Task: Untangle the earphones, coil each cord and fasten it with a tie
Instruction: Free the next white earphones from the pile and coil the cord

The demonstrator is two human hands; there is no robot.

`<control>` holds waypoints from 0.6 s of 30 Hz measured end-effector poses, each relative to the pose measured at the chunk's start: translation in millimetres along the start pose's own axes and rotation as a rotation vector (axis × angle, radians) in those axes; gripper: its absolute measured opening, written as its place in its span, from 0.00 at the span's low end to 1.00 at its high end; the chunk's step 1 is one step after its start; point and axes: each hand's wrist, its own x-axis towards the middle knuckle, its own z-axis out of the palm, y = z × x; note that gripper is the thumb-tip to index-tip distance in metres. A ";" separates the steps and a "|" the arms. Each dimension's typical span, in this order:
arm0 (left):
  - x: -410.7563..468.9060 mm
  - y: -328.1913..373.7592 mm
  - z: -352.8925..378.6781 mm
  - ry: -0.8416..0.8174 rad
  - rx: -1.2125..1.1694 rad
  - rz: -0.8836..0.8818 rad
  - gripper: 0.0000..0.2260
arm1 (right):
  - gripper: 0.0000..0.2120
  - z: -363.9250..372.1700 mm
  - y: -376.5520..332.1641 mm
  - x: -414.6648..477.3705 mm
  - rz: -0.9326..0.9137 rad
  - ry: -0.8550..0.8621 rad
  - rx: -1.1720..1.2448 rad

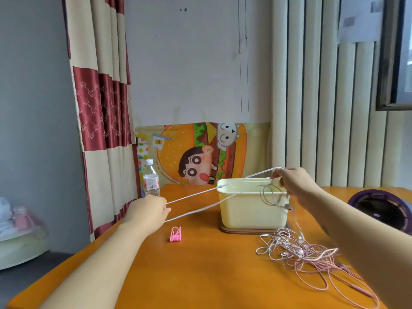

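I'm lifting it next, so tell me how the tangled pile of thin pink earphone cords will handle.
The tangled pile of thin pink earphone cords probably lifts floppy and light: its loops lie limp on the orange wooden table. It likely comes up as one snagging clump, since strands cross everywhere.

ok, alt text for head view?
Left hand and right hand stretch a white earphone cord into a loop over an orange table, by a cream bin. A tangle of pink earphones lies near the bin; pink ties lie near the left hand.
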 end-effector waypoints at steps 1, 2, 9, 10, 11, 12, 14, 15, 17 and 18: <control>1.8 0.4 2.2 -0.008 -0.019 -0.022 0.12 | 0.13 1.6 -0.8 2.5 0.011 0.027 0.025; 3.5 0.3 4.1 -0.034 -0.111 -0.084 0.13 | 0.12 3.9 -0.8 5.0 0.029 0.036 0.060; 12.7 24.3 -5.6 -0.206 -2.021 -0.823 0.16 | 0.12 8.0 12.3 3.8 0.197 -0.075 0.406; 12.1 30.1 -7.1 -0.261 -1.961 -0.790 0.18 | 0.13 9.6 13.1 1.3 0.204 -0.130 0.422; 10.1 36.5 -8.7 -0.320 -1.806 -0.710 0.20 | 0.13 11.5 13.3 -2.1 0.197 -0.188 0.416; 7.3 44.1 -12.2 -0.374 -1.622 -0.606 0.21 | 0.13 14.2 12.8 -5.1 0.177 -0.243 0.398; 1.1 58.8 -18.0 -0.494 -1.384 -0.396 0.23 | 0.14 20.4 9.6 -12.0 0.113 -0.362 0.395; -1.2 67.3 -19.7 -0.541 -1.346 -0.310 0.23 | 0.15 23.8 7.7 -14.9 0.081 -0.423 0.416; -5.0 84.5 -22.4 -0.562 -1.356 -0.169 0.22 | 0.16 30.3 2.7 -21.6 0.037 -0.515 0.425; -6.5 92.5 -23.6 -0.553 -1.372 -0.105 0.22 | 0.17 33.4 0.2 -24.5 0.021 -0.552 0.417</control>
